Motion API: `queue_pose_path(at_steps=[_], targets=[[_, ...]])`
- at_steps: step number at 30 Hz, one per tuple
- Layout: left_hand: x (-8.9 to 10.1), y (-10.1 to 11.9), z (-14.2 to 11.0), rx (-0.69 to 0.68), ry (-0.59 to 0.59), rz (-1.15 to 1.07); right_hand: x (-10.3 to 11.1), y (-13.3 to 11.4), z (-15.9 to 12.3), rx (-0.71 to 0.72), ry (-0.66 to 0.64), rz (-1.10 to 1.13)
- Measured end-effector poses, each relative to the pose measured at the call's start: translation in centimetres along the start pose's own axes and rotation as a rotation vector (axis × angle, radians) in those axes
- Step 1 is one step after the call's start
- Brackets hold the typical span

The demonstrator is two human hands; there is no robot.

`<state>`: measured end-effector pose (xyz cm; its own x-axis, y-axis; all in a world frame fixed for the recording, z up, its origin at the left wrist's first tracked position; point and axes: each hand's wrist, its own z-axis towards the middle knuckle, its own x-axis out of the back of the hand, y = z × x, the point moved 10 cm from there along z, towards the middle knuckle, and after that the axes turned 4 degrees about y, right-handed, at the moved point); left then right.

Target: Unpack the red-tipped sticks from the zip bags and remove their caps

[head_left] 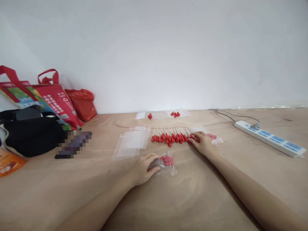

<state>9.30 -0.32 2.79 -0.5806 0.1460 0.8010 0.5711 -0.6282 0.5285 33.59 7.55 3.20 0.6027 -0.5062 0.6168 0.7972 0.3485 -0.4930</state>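
While gripping a small clear bag [171,166] with red pieces [167,159] inside, using the thumb and fingers of the left hand [144,169], touches with the right hand [204,143] the right end of the row of red-headed sticks [177,138], laid side by side at mid-table; cannot tell whether gripping one or merely resting there. Looks to be at the step of picking out sticks, with the bag just nearer the body. Seems to call for a light pinch without disturbing neighbouring sticks, and a steady hold on the bag. Note the table [192,205] of pale wood grain, flat clear bags [128,144] left of the row, more red bits [175,114] farther back by the plain wall [154,54], shopping bags [57,103] at far left, a white power strip [269,138] at right.
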Motion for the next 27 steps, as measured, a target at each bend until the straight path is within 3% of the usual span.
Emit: queue_pose_path(at_steps=[6, 8, 11, 14, 20, 27], targets=[[0.2, 0.0, -0.1, 0.012, 0.015, -0.011, 1.6, -2.4, -0.1, 0.083, 0.068, -0.018], [0.2, -0.1, -0.1, 0.026, 0.017, -0.007, 1.4, -4.7, -0.6, 0.143, -0.02, 0.095], [0.1, -0.4, -0.2, 0.041, 0.008, 0.001, -0.3, -8.8, -2.3, 0.249, -0.255, 0.266], [-0.1, -0.5, -0.2, 0.031, -0.006, -0.009, -2.0, -11.2, -3.9, 0.281, -0.39, 0.312], [-0.2, -0.2, -0.1, 0.023, -0.011, -0.033, -5.0, -12.1, -5.5, 0.263, -0.517, 0.247], [-0.1, 0.1, -0.1, 0.009, -0.007, -0.031, -4.9, -11.9, -5.2, 0.204, -0.483, 0.249]])
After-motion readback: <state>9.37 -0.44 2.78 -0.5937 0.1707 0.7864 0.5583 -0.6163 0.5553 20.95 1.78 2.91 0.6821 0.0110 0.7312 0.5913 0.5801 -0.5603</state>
